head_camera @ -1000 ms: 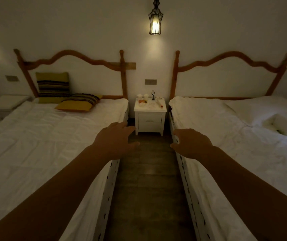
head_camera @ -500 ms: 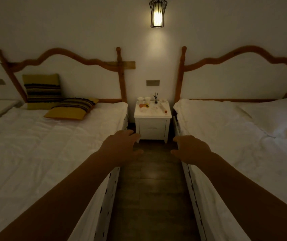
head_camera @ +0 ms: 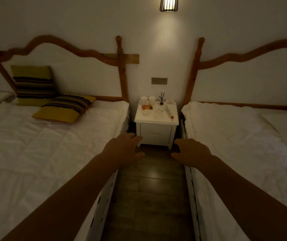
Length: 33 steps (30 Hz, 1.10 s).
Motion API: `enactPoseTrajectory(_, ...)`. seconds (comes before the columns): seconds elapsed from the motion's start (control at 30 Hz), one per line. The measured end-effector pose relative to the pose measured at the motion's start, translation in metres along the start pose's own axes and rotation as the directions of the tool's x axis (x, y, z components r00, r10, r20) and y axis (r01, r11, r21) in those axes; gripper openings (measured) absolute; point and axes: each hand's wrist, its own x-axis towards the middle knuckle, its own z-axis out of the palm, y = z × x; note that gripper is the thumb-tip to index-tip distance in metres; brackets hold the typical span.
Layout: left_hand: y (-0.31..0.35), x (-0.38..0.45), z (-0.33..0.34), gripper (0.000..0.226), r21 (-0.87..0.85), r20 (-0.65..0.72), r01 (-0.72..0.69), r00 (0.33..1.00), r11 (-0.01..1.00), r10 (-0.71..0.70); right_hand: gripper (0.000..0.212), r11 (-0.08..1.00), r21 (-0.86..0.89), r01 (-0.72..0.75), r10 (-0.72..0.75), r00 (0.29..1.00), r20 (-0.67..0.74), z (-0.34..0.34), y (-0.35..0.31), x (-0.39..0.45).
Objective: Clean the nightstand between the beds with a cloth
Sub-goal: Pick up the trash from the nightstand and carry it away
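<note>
With both arms stretched out ahead of me over the dark wooden floor (head_camera: pixel 149 197) of the aisle, my left hand (head_camera: pixel 123 150) hangs palm down, fingers loosely spread and thumb out to the side, grasping nothing. My right hand (head_camera: pixel 192 151) hangs level with it, palm down as well, its fingers curled a little inward and also empty. No cloth is in either hand. The left forearm crosses the edge of the left bed (head_camera: pixel 40 153), the right forearm crosses the edge of the right bed (head_camera: pixel 243 145), and both beds carry white covers.

Beyond my fingertips stands the white nightstand (head_camera: pixel 155 133), set between the two beds against the wall. On its top I see two white cups (head_camera: pixel 148 100) at the back left, a reed diffuser (head_camera: pixel 161 99) beside them, something orange (head_camera: pixel 147 107) near the left edge and a pale rolled thing (head_camera: pixel 168 111) lying slantwise to the right; the rest is too small to tell. Two striped yellow pillows (head_camera: pixel 52 96) lie at the head of the left bed, under the curved wooden headboard (head_camera: pixel 61 49). A caged hanging lamp (head_camera: pixel 169 4) glows above the nightstand.

Compared with half a second ago, the nightstand looms larger and nearer, my hands reach closer to its front, and the lamp has slid up to the top edge of view.
</note>
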Motion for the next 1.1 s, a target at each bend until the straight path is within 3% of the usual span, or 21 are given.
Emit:
enactPoseTrajectory(0.6,-0.145,0.351,0.014,0.075,-0.019,0.118,-0.114,0.986,0.993,0.116,0.059,0.988,0.078,-0.131,0.121,0.985,0.12,-0.026,-0.006,0.325)
enactPoseTrajectory(0.9,-0.176,0.495,0.048,0.072,-0.054,0.206,-0.095,0.973,0.994,0.104,0.058,0.987,0.103,-0.122,0.106,0.983,0.148,-0.023,0.044,0.471)
enactPoseTrajectory(1.1,-0.189,0.618,0.082,0.074,-0.057,0.274,-0.018,0.961,0.998,0.033,0.047,0.985,0.123,-0.119,0.097,0.98,0.173,-0.011,0.103,0.606)
